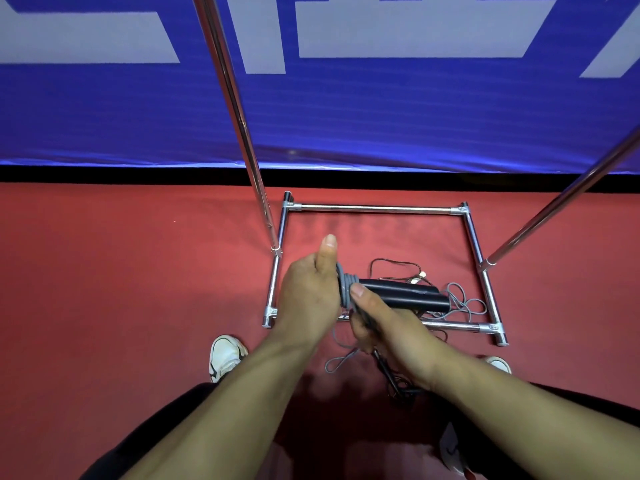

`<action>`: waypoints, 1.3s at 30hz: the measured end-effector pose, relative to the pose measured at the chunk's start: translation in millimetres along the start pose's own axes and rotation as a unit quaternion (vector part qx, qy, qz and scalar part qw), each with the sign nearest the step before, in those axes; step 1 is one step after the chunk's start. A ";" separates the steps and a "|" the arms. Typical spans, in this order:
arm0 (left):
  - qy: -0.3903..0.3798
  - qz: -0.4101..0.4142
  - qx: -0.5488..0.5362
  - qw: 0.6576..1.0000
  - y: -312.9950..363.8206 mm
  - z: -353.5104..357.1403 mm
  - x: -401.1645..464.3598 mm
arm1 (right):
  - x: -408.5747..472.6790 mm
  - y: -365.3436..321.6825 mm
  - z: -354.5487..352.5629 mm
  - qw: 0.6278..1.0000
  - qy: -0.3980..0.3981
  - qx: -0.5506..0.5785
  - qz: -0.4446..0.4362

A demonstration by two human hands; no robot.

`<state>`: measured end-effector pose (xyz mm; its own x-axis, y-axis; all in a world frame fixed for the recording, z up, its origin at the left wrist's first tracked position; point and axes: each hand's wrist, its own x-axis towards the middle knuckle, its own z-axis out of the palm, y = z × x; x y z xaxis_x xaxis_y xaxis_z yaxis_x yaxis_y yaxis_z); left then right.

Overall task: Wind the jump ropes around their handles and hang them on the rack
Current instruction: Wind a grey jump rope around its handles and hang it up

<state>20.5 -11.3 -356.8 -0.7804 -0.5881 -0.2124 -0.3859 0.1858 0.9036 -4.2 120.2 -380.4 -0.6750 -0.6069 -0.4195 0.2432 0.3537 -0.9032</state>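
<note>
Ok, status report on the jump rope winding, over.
Left hand grips coiled end of black handles. Right hand pinches grey rope, few turns wound. Loose rope on floor inside rack base; nothing hung in view.

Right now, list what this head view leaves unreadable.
- Rack: top rail cut off by the upper edge.
- Black handles: near ends hidden behind left hand and right hand.
- Grey rope: coil count hidden by both hands.
- Thin brown rope: too thin to trace.

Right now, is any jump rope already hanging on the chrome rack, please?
No, the chrome rack's bars are bare and the grey cord lies on the floor.
</note>
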 end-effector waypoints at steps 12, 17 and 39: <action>-0.135 -0.168 -0.343 0.914 18.6 -15.7 7.2 | 5.7 -4.8 -7.0 0.998 -0.022 0.058 0.011; -0.085 -0.033 -0.334 0.938 15.3 -0.3 4.3 | 0.5 -15.9 -7.1 1.000 -0.018 -0.003 -0.004; -0.007 0.063 -0.202 0.977 13.0 -0.4 -1.9 | 7.1 20.7 -37.4 0.776 0.046 -0.531 -0.338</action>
<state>17.2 -8.0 -344.5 -0.8170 -0.5692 -0.0929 -0.0630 -0.0721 0.9954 -30.0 149.8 -398.7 -0.4564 -0.8734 0.1698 -0.8662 0.3925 -0.3092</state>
